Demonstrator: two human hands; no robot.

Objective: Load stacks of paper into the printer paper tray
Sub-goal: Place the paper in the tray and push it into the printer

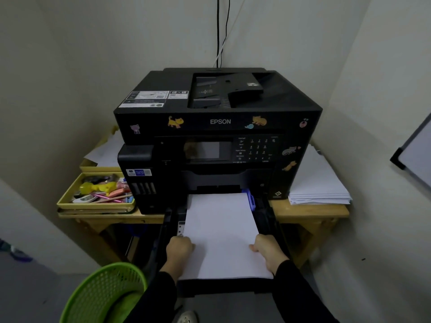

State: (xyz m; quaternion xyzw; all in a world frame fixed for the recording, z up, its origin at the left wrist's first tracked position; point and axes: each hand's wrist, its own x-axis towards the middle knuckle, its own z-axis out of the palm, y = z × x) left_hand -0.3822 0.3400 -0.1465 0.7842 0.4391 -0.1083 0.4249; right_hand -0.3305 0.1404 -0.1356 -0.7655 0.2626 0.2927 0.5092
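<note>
A black Epson printer (219,122) with cat stickers stands on a wooden table. Its black paper tray (224,286) is pulled out toward me. A white paper stack (221,229) lies in the tray, its far end by a blue paper guide (249,198). My left hand (179,251) grips the stack's left edge near the front. At the right edge, my right hand (268,250) holds the stack with the thumb on top. Both sleeves are black.
More white paper (319,183) is piled on the wooden table (310,212) right of the printer. A yellow tray of stationery (98,191) sits on the left. A green mesh basket (105,292) stands on the floor at lower left. Walls close in on both sides.
</note>
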